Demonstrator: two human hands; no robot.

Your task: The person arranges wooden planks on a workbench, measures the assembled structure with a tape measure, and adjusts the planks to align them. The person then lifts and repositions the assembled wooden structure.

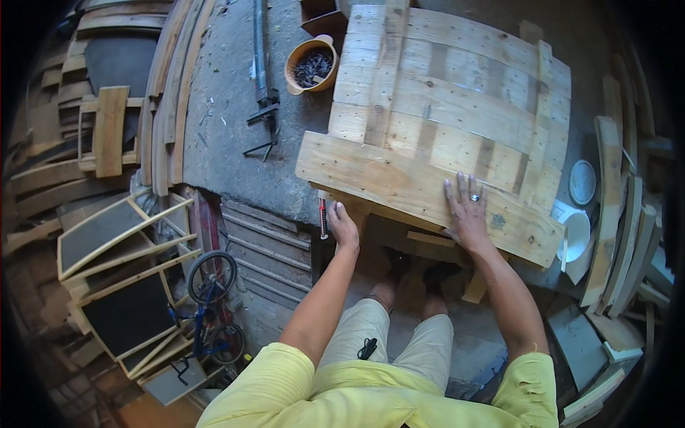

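My right hand [469, 214] lies on a wide wooden board [385, 175], fingers spread over its top and thumb at its near edge. A ring is on one finger. The board lies along the near side of a panel of wooden planks [457, 89], crossed by two battens. At the board's left end, just below its near edge, my left hand [342, 227] is closed around a slim red-and-black stick-like thing [323, 218], held upright. Its exact kind is unclear, and part of it is hidden by the fingers.
An orange tub [312, 64] of nails or screws stands left of the panel, beside a long metal bar clamp [264, 93]. A white bucket [571, 228] and a lid [582, 182] are at the right. Lumber [606, 214] leans there; wooden frames [128, 285] and a bicycle [212, 307] are left.
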